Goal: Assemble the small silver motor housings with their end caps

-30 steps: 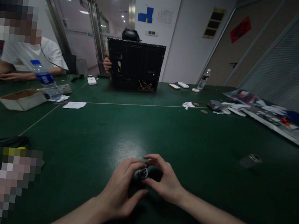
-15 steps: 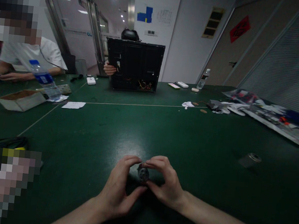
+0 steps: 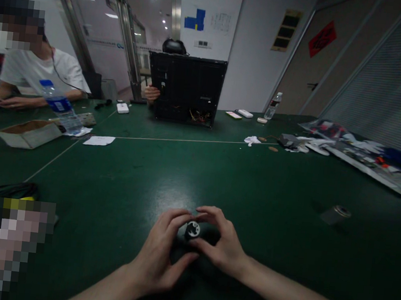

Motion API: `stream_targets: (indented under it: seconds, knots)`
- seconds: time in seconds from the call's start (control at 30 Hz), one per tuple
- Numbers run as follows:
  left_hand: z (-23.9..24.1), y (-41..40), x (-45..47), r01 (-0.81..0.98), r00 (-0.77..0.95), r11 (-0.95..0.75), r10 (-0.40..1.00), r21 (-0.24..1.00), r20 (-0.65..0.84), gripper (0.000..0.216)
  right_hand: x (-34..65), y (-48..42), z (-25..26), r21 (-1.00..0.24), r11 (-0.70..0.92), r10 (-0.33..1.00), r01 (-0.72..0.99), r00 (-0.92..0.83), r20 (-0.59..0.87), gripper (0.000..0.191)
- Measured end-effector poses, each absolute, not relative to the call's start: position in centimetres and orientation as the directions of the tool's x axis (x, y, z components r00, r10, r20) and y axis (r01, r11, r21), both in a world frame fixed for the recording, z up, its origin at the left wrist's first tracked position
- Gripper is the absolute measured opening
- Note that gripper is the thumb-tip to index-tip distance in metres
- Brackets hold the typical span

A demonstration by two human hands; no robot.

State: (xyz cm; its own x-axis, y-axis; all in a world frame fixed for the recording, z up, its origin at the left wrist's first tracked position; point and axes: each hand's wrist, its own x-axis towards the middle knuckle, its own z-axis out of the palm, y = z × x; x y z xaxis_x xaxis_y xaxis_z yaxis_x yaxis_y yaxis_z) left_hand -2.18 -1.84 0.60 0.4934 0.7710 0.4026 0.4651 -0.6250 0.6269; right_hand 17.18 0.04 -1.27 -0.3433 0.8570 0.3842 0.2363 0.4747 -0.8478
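A small round motor-like part (image 3: pixel 192 230), with a pale ring face and dark openings, is held between my two hands just above the green tabletop. Fingertips of my left hand (image 3: pixel 161 246) curl over its upper left side, while the left thumb stretches below it. My right hand (image 3: pixel 224 245) curves around from the other side, its thumb at the part's lower edge and its index finger bent above. The fingers hide some of the part's rim. Off to the right, a grey metal cylinder (image 3: pixel 337 215) lies on its side.
Across the green table (image 3: pixel 141 172), a person's hand (image 3: pixel 152 94) holds up a large black panel (image 3: pixel 189 87). At left are an open box (image 3: pixel 28 134), a water bottle (image 3: pixel 61 109) and coiled cable (image 3: pixel 10 189). A littered tray (image 3: pixel 391 177) lies far right; another person sits at left.
The part between my hands has turned, showing a paler face. My right fingers have lifted and spread slightly. The black panel across the table has shifted right.
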Motion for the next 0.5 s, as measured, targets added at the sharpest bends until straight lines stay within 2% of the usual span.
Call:
stream_targets:
  seconds: [0.13,0.27,0.37,0.5]
  knots:
    - [1.15,-1.78,-2.18,0.503,0.51,-0.592,0.792,0.63,0.336,0.066,16.94,0.11,-0.62,-0.958,0.247,0.925,0.145,-0.33,0.188,0.057]
    - [1.21,-1.7,-2.17,0.503,0.504,-0.578,0.8,0.642,0.326,0.07,16.85,0.44,-0.44,-0.996,0.09,0.925,-0.016,-0.37,0.089,0.057]
    - [1.0,-1.64,-2.12,0.502,0.488,-0.575,0.805,0.647,0.337,0.07,16.72,0.52,-0.51,-0.983,-0.08,0.912,-0.166,-0.411,-0.005,0.059]
    - [0.79,-1.52,-1.96,0.502,0.468,-0.56,0.817,0.659,0.337,0.072,16.37,0.19,-0.18,-0.871,-0.335,0.883,-0.361,-0.444,-0.156,0.055]
